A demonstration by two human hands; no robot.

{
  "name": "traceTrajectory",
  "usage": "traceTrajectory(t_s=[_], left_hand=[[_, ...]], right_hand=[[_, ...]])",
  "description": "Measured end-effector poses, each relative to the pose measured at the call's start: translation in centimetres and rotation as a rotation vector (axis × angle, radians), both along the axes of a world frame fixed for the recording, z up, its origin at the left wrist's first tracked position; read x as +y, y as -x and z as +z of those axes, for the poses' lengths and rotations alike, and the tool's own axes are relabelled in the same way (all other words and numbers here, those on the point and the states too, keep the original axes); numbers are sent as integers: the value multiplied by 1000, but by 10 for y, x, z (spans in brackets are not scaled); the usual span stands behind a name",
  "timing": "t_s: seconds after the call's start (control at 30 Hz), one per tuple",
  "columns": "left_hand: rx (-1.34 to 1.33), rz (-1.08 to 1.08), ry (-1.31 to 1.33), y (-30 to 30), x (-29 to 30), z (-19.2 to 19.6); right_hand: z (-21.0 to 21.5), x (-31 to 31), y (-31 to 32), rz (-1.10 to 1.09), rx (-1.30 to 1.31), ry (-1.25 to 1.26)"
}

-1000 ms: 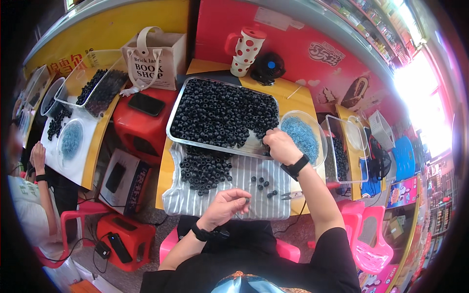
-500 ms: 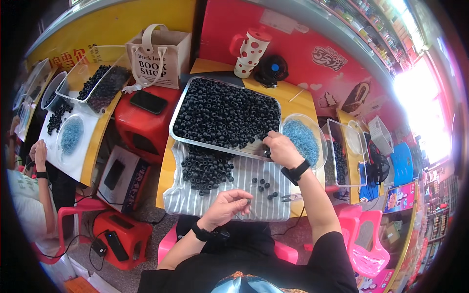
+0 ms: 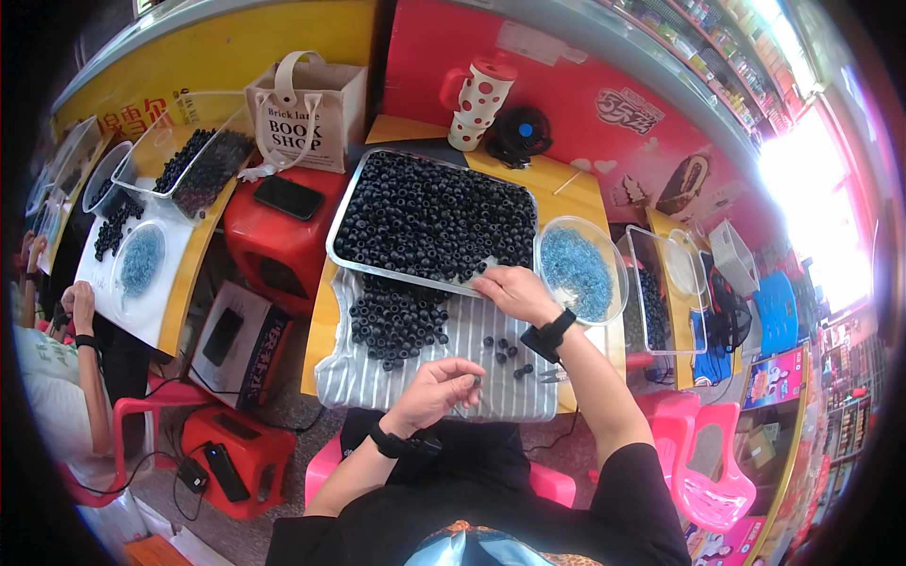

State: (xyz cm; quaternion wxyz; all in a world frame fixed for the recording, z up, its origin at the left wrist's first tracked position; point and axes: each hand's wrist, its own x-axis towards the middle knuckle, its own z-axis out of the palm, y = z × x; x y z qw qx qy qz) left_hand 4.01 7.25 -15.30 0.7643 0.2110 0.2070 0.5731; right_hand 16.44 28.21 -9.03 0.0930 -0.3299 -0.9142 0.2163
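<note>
My left hand hovers over the front edge of the grey-and-white striped cloth, thumb and fingers pinched together; what they hold is too small to name. My right hand lies at the front right rim of a clear plastic tray heaped with black ring-like pieces. Its fingers are closed, and their tips hide whatever they grip. More black pieces pile on the cloth in front of the tray, and several loose ones lie between my hands. Beside the tray stands a round clear bowl of small light-blue bits.
Metal-tipped pliers or snips lie by my right forearm. Behind the tray stand a spotted tumbler and a black fan. A red stool holds a phone. At left, another person's hand works beside a similar bowl.
My right hand has moved left along the tray's front rim, away from the bowl and corner. The left hand has shifted slightly, still pinched.
</note>
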Motion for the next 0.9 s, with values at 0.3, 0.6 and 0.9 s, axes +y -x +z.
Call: traceTrajectory(t_s=[0.3,0.6,0.9], left_hand=[[10,21,14,1,-1,-1],[-8,44,-9,-2,1,-1],[15,55,-35,0,-1,-1]], right_hand=[[19,-30,-30,-33,357,-27],[2,-60,-65,68,210,-94],[20,-70,-104,-186,251,30]])
